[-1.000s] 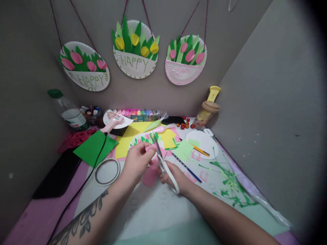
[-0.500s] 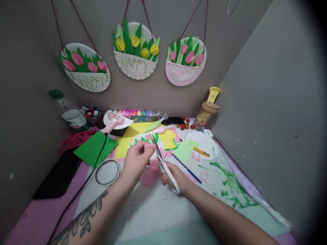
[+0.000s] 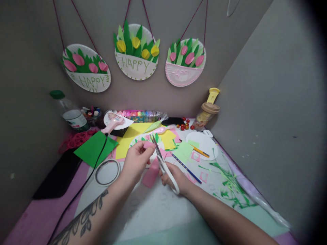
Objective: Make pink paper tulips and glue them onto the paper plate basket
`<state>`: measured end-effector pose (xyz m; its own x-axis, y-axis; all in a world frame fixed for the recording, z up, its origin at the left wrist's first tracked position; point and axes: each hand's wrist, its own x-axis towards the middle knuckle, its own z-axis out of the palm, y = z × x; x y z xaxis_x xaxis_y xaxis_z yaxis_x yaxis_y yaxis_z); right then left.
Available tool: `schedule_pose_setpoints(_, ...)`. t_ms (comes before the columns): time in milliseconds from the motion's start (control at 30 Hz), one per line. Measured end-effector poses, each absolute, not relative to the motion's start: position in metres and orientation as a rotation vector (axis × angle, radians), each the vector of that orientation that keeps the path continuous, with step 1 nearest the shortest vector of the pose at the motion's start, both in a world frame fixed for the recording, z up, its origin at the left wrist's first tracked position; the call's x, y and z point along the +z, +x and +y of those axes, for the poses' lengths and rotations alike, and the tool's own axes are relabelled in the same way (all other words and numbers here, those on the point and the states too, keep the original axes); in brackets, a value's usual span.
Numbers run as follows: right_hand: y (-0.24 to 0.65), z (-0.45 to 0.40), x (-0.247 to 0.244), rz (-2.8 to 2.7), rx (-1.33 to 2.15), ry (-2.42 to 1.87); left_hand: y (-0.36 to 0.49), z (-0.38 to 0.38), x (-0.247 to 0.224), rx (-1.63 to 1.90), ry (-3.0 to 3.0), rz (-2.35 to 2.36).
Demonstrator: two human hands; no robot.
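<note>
While pink paper (image 3: 149, 145) is pinched in the left hand (image 3: 136, 159), scissors (image 3: 160, 159) are gripped in the right hand (image 3: 177, 177). Likely light and easily creased, the paper is best held edgewise.

Our view has tipped up slightly, so the hanging plates (image 3: 136, 69) now sit lower in it (only a touch). The small pink paper (image 3: 149, 145) in our left hand (image 3: 136, 158) has shifted and turned a little beside the scissors (image 3: 167, 170).
</note>
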<state>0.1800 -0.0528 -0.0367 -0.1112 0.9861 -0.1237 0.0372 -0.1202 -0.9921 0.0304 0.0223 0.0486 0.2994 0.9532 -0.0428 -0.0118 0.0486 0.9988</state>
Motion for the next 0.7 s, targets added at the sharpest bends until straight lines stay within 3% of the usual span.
schedule_pose_setpoints(700,0.1842,-0.0518,-0.0402,-1.316,1.348,-1.282,0.0311,0.0228,0.0481,0.91,1.354,1.054)
